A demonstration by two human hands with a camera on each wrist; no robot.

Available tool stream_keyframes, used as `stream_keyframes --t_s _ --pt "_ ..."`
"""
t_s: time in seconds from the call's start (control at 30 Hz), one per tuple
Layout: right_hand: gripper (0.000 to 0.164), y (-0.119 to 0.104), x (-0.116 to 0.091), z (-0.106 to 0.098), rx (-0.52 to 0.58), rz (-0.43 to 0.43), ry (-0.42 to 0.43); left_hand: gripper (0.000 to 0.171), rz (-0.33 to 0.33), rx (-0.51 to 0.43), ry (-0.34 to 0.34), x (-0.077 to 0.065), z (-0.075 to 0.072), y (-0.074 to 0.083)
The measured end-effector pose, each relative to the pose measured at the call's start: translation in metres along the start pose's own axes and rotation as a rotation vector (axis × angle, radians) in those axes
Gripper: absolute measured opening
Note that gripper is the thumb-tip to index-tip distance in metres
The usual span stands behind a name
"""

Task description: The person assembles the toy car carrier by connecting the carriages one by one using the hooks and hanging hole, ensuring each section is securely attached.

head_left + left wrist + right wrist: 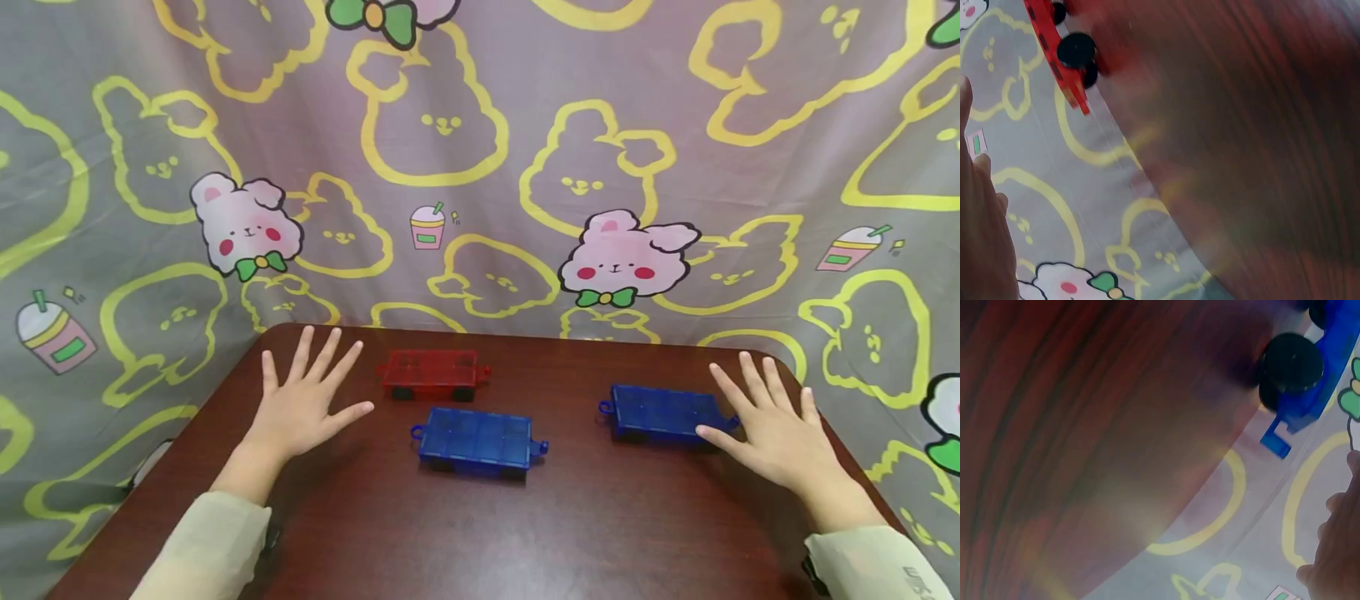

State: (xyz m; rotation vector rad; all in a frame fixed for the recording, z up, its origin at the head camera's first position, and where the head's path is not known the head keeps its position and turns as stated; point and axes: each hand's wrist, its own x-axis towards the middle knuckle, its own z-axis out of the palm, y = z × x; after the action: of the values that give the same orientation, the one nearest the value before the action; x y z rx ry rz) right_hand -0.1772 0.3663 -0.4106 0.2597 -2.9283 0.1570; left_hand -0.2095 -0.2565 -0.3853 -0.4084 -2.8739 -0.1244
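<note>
Three flat toy cars with black wheels and end hitches stand on a dark wooden table. The translucent red car (431,371) is at the back, left of middle. In front of it is a blue car (476,440), and a second blue car (660,414) is off to the right. My left hand (300,404), fingers spread, is to the left of the red car, holding nothing. With fingers likewise spread, my right hand (772,429) is at the right blue car's end; its thumb overlaps that car in the head view, and I cannot tell whether they touch.
A grey curtain (480,200) printed with rabbits and drink cups hangs behind the table and along its sides. The brown tabletop (540,533) stretches toward me in front of the cars. Pale sleeves (213,542) cover both forearms.
</note>
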Motion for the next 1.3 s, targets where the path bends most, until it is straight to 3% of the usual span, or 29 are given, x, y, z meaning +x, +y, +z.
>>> stream_keyframes --t_s 0.37,0.6,1.0,1.3 --pt "0.094 -0.022 0.009 0.009 0.022 -0.063 -0.006 0.090 0.103 -0.013 -0.023 0.008 0.010 0.033" --pt "0.097 -0.034 0.015 0.013 0.021 -0.103 -0.065 0.090 0.190 -0.058 -0.042 0.012 0.012 0.057" --pt "0.093 -0.045 0.020 0.017 0.057 -0.137 -0.145 0.088 0.344 -0.148 -0.161 0.014 0.020 0.087" --pt "0.090 -0.046 0.024 0.019 0.057 -0.151 -0.155 0.084 0.436 -0.145 -0.238 0.017 0.027 0.102"
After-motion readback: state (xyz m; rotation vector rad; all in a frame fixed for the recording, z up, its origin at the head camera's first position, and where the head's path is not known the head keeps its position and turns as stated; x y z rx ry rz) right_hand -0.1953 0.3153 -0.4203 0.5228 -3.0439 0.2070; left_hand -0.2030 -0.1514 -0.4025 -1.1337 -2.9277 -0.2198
